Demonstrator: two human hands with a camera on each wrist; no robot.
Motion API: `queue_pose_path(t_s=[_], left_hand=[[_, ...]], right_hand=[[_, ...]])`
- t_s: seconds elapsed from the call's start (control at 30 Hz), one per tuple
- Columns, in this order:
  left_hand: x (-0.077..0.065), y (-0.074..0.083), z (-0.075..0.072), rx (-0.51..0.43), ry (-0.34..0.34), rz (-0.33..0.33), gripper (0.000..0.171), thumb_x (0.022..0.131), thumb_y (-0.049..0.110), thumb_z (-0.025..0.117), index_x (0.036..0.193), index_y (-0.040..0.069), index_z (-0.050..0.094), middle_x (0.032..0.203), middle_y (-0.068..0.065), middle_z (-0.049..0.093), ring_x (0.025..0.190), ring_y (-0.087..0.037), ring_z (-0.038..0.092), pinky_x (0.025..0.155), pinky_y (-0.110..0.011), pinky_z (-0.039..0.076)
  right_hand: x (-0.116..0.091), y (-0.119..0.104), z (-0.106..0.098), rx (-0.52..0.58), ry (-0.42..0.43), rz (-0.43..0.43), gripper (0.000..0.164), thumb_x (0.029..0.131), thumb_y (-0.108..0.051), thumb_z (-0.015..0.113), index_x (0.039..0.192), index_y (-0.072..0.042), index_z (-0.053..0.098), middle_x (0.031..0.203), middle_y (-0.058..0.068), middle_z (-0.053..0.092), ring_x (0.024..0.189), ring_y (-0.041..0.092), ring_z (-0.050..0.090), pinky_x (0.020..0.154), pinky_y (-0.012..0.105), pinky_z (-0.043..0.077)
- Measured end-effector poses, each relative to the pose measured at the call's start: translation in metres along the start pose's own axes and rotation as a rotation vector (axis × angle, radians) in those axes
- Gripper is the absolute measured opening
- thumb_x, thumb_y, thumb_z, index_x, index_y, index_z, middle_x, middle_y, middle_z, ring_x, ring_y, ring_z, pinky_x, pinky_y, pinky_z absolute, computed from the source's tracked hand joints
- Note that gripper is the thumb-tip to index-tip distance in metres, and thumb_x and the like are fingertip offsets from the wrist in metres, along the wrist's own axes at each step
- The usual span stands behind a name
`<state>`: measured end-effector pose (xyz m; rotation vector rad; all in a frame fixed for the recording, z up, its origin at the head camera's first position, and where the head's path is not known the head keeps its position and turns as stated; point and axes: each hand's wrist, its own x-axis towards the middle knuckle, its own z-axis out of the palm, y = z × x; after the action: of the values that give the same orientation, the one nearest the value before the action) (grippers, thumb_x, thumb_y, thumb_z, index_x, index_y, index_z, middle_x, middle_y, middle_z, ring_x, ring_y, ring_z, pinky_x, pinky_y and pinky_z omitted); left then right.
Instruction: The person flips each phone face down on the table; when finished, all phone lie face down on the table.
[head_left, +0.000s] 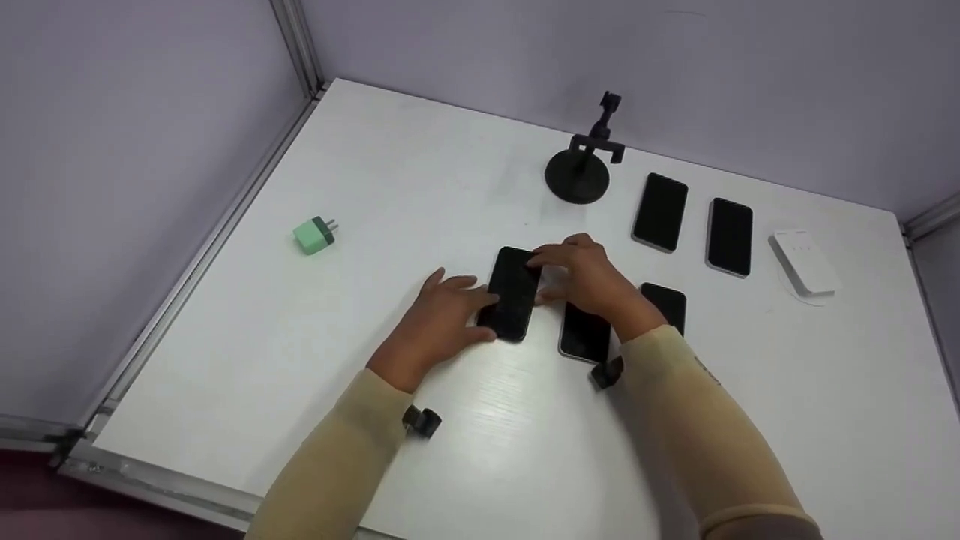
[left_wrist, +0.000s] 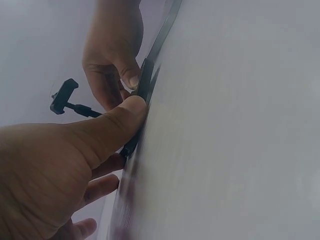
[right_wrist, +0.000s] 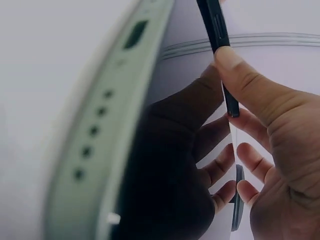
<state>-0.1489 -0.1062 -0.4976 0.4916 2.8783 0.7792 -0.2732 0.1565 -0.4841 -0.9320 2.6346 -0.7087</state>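
A smartphone with a black screen point(head_left: 512, 296) lies near the middle of the white table, between both hands. My left hand point(head_left: 442, 319) holds its left side; in the left wrist view the thumb point(left_wrist: 132, 106) is on the phone's edge. From the other side my right hand point(head_left: 589, 277) pinches the phone, its thumb point(right_wrist: 231, 60) on the dark edge in the right wrist view. Under the right wrist lies a second smartphone point(head_left: 585, 337); a third smartphone point(head_left: 666, 301) is partly hidden by the right forearm. A bottom edge with port and speaker holes point(right_wrist: 107, 115) looms close in the right wrist view.
A black phone stand point(head_left: 577, 176) is at the back. Two more smartphones, one point(head_left: 660, 212) beside the other point(head_left: 729, 237), lie to its right, then a white box-like device point(head_left: 806, 262). A green plug charger point(head_left: 314, 235) sits at left.
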Motion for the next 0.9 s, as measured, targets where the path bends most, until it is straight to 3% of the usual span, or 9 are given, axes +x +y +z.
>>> queue_pose_path(t_s=[0.23, 0.47, 0.73, 0.9], left_hand=[[-0.004, 0.0, -0.005, 0.0, 0.0, 0.006, 0.055, 0.1, 0.038, 0.081, 0.148, 0.015, 0.07, 0.148, -0.002, 0.072, 0.154, -0.028, 0.05, 0.135, -0.058, 0.016], [-0.007, 0.005, -0.006, 0.044, 0.031, 0.044, 0.045, 0.104, 0.031, 0.077, 0.144, 0.012, 0.073, 0.138, -0.006, 0.077, 0.138, -0.03, 0.062, 0.125, -0.05, 0.035], [-0.008, 0.01, 0.003, 0.113, 0.129, 0.05, 0.045, 0.1, 0.044, 0.08, 0.13, 0.01, 0.079, 0.12, -0.008, 0.082, 0.12, -0.032, 0.068, 0.112, -0.053, 0.042], [-0.007, 0.013, 0.006, 0.194, 0.144, 0.043, 0.05, 0.095, 0.051, 0.084, 0.123, 0.01, 0.081, 0.11, -0.008, 0.083, 0.114, -0.031, 0.067, 0.108, -0.053, 0.043]], right_hand=[[0.001, -0.003, -0.004, 0.074, 0.028, 0.013, 0.048, 0.091, -0.016, 0.091, 0.137, -0.017, 0.077, 0.156, 0.002, 0.062, 0.139, 0.03, 0.049, 0.118, 0.053, 0.045], [0.002, -0.009, -0.005, 0.076, 0.033, 0.003, 0.051, 0.092, -0.02, 0.091, 0.14, -0.017, 0.075, 0.157, 0.003, 0.062, 0.138, 0.03, 0.05, 0.115, 0.051, 0.049], [0.003, -0.013, 0.0, 0.027, 0.052, -0.037, 0.047, 0.091, -0.028, 0.091, 0.134, -0.015, 0.077, 0.148, 0.005, 0.069, 0.134, 0.034, 0.052, 0.113, 0.054, 0.048], [0.003, -0.01, 0.008, -0.022, 0.026, -0.032, 0.048, 0.092, -0.03, 0.09, 0.135, -0.016, 0.075, 0.146, 0.002, 0.07, 0.136, 0.034, 0.05, 0.116, 0.058, 0.044]])
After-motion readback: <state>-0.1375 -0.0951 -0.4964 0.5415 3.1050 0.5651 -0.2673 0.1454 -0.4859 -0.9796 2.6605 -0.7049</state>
